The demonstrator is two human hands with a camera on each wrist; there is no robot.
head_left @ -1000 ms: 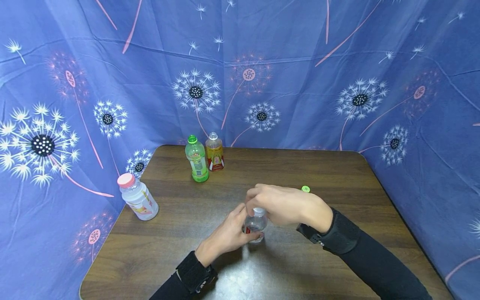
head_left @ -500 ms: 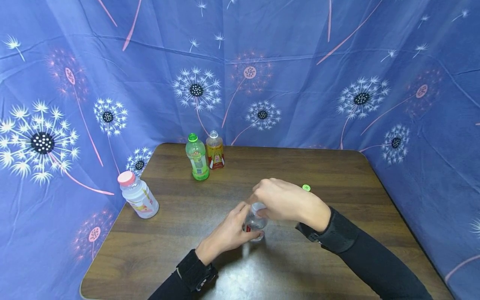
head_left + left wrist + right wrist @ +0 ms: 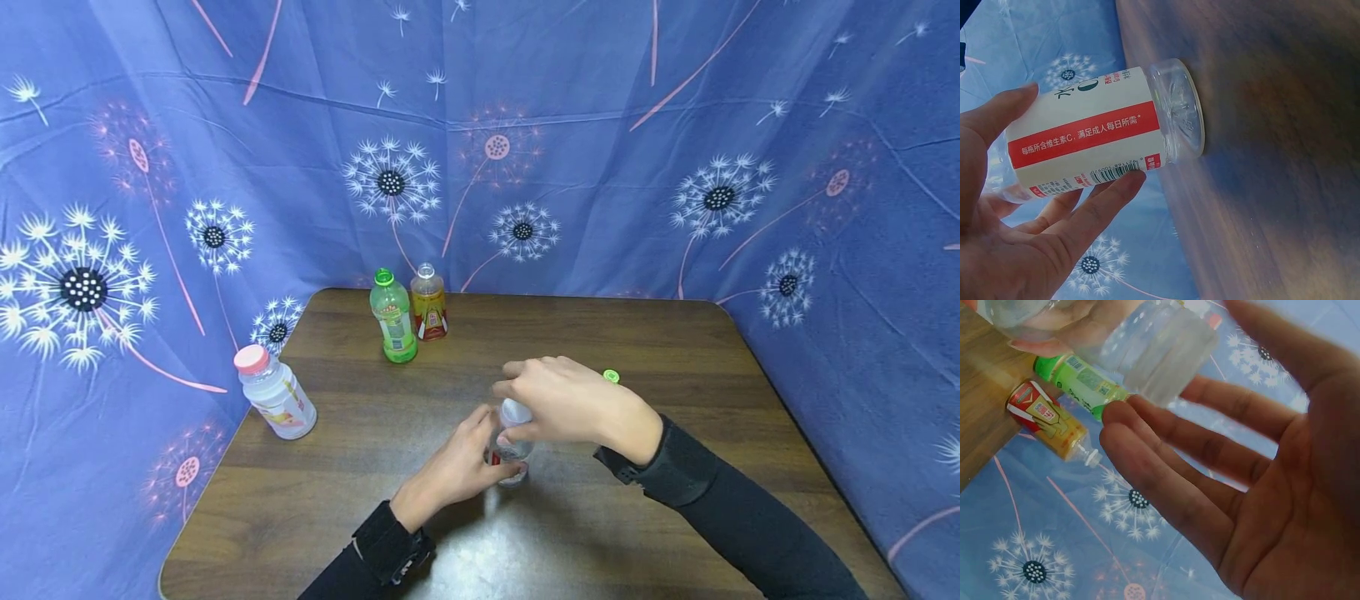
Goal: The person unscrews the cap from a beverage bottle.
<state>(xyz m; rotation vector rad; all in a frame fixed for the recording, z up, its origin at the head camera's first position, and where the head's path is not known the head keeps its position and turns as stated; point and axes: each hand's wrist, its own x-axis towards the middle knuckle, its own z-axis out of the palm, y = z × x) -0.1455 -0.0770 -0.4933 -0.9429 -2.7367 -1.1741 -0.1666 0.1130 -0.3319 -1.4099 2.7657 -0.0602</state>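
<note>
A clear plastic bottle with a white and red label stands upright on the wooden table. My left hand holds it round the body, thumb on one side and fingers on the other; the left wrist view shows this hand low on the frame. At the top of the bottle is a whitish cap. Around this cap my right hand is spread, fingers fairly straight and loose. In the right wrist view, a gap shows between the right thumb and the cap.
A green bottle and a yellow-and-red bottle stand at the back of the table. At the left edge is a whitish bottle with a pink cap. A green cap shows behind my right wrist. Blue patterned cloth hangs around the table.
My right hand's fingers have loosened and spread around the cap, leaving more of it in sight. The left hand and bottle stay in place.
</note>
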